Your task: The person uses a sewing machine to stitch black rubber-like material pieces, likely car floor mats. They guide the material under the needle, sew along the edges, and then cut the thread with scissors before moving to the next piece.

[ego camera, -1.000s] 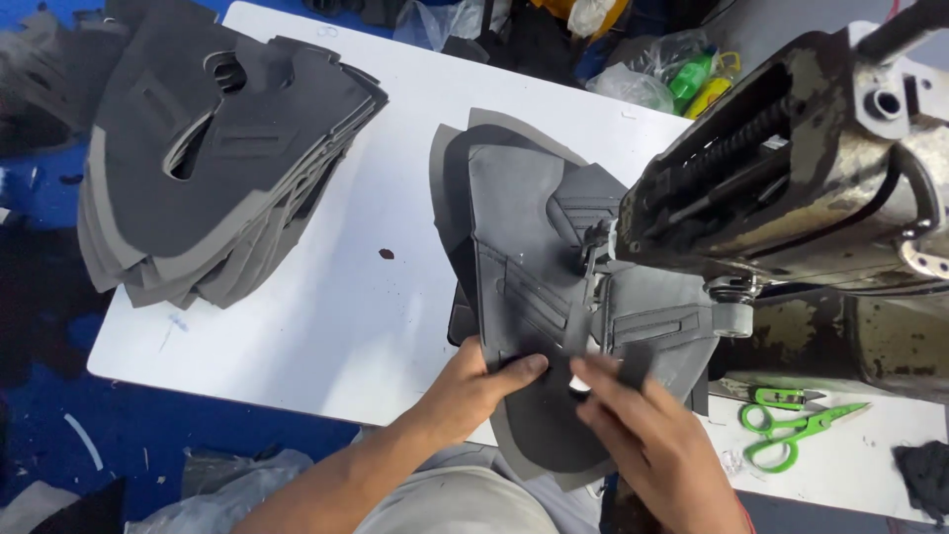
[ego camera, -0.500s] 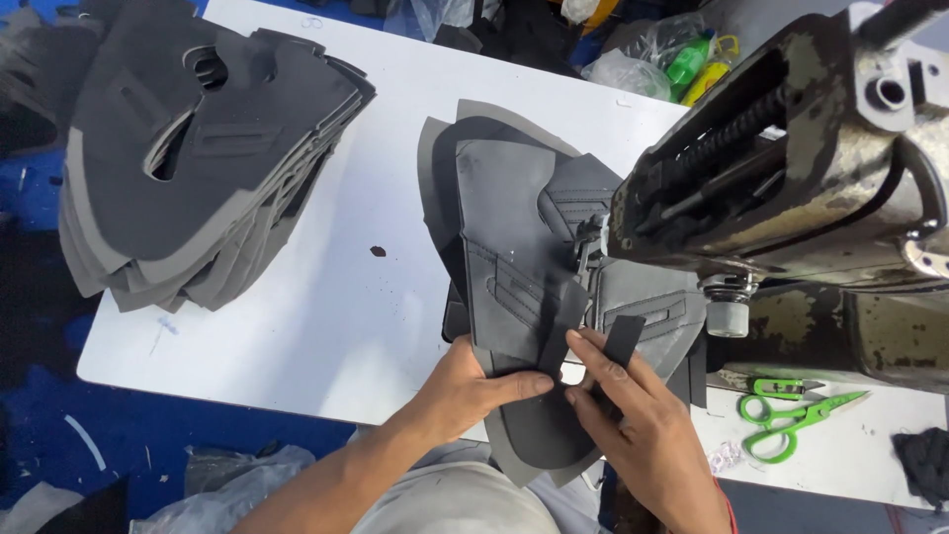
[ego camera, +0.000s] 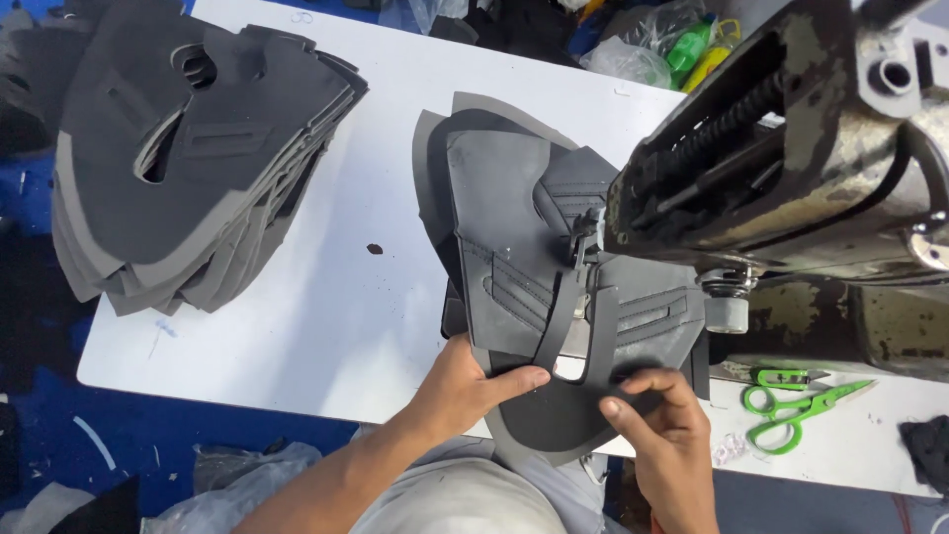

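A dark grey cut shoe-upper piece [ego camera: 514,247] lies flat on the white table [ego camera: 326,326] under the head of an old sewing machine [ego camera: 791,168]. A narrow black strap loop [ego camera: 578,326] runs from the needle area down to the piece's near edge. My left hand [ego camera: 474,386] presses thumb and fingers on the near left edge of the grey piece. My right hand [ego camera: 662,425] pinches the lower end of the strap against the piece at the near right.
A tall stack of dark grey cut pieces [ego camera: 188,148] fills the table's far left corner. Green-handled scissors [ego camera: 801,400] lie at the right, beside the machine base. Plastic bags and a green bottle [ego camera: 692,44] sit beyond the far edge. Blue floor lies to the left.
The strap, held near the machine's foot a second ago, now hangs as a long loop. My right hand has slid toward me along it; my left hand stays on the piece.
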